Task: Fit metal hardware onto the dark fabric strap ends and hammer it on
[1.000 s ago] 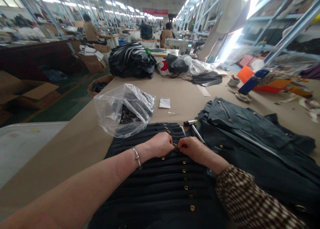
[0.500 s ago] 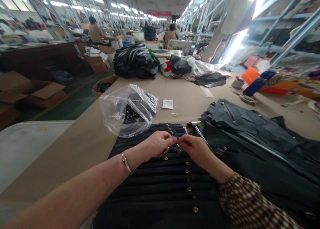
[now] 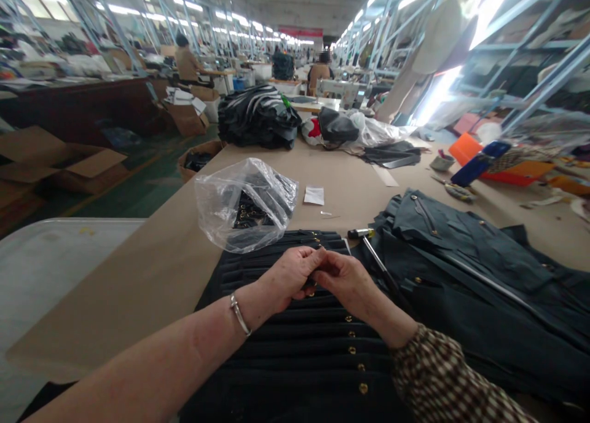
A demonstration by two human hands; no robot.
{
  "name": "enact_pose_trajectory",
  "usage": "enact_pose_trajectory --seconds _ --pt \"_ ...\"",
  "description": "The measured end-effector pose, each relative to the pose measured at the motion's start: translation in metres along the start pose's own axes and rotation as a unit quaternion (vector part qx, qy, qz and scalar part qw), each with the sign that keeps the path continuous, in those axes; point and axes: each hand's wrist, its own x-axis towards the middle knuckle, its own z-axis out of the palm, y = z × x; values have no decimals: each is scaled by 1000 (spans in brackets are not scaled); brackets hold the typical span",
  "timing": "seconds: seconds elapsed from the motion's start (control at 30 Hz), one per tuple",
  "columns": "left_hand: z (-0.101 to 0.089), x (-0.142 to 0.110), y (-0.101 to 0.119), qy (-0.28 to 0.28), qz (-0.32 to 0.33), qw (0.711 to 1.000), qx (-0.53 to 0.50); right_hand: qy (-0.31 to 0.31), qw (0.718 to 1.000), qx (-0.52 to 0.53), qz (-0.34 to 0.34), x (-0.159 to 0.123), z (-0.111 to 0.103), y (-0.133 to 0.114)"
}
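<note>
1. In the head view, two bare hands meet over the dark cloth pieces (image 3: pixel 286 355), which lie in overlapping rows on the table (image 3: pixel 175 257), directly in front of the person.
2. The left hand (image 3: pixel 295 274) comes in from the lower left on a bare forearm, wrist fairly straight, fingers bent inward. Whether it grips anything I cannot tell.
3. The right hand (image 3: pixel 345 280) comes in from the lower right, its thumb and fingers bent and its tips against those of the left hand. Its grip, too, I cannot tell.
4. One bracelet (image 3: pixel 240 315) circles the left wrist; one checked sleeve (image 3: pixel 442 374) covers the right forearm.
5. Five gold rings (image 3: pixel 363 388) show in a line below the right hand; a few more peep out around the hands.
6. There is one hammer (image 3: pixel 362 233), just beyond the right hand, one clear bag (image 3: pixel 249 208) and one small white packet (image 3: pixel 314 195).
7. Dark garments (image 3: pixel 488 263) lie to the right, cut off by the picture's edge; their number is unclear.
8. The spot between the fingertips is hidden, and the cloth layers blend too much to count.
</note>
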Motion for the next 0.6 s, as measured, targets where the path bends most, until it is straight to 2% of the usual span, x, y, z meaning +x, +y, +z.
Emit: enact_pose_trajectory --seconds 0.13,0.3,0.37,0.47,0.53,0.6 --pt "-2 -5 3 -11 -31 999 14 -15 996 57 61 1 -5 -2" --pt "-8 -15 5 9 -73 995 68 14 996 64 58 -4 -9 0" --pt "-11 -18 4 2 -73 985 155 6 997 33 64 -7 -10 3" --pt "-14 -20 3 -2 -39 953 301 -52 995 -57 64 -13 -11 8" --pt "-17 -20 3 -1 -8 934 358 -81 984 -152 44 -15 -11 12" --pt "-20 -19 3 4 22 918 396 -84 968 -238 5 -16 -12 15"
